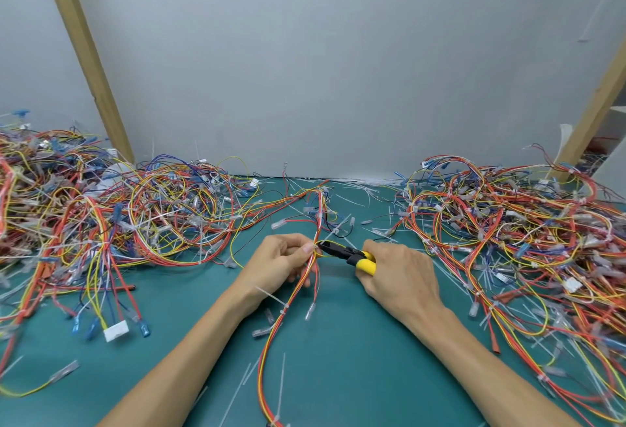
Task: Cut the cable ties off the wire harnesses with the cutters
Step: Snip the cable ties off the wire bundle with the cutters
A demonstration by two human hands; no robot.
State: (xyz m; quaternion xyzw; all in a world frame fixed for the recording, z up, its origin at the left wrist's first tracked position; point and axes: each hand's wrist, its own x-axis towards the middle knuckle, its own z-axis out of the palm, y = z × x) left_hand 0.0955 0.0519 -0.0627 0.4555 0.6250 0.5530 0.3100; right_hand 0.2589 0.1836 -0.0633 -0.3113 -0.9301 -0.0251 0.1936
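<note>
Right hand clenched round the yellow handles of the cutters, black jaws pointing left, nosed right into the bundle. Left hand pinches the red, orange and yellow wire harness at that very spot, thumb and fingertips on the wires just beside the blades. There's the danger: the tie being bitten is hidden between jaws and fingers, and I can't quite make it out, so a blade set too deep would nick insulation or catch a fingertip. The harness loops from mid-worktop down to the near edge, with another white cable tie round it below the left wrist, not yet cut. If the pinch slackens, the bundle twists off the jaws. Cut tie tails litter the green worktop; the left heap and right heap, at the side edges, could snag a trailing lead.
</note>
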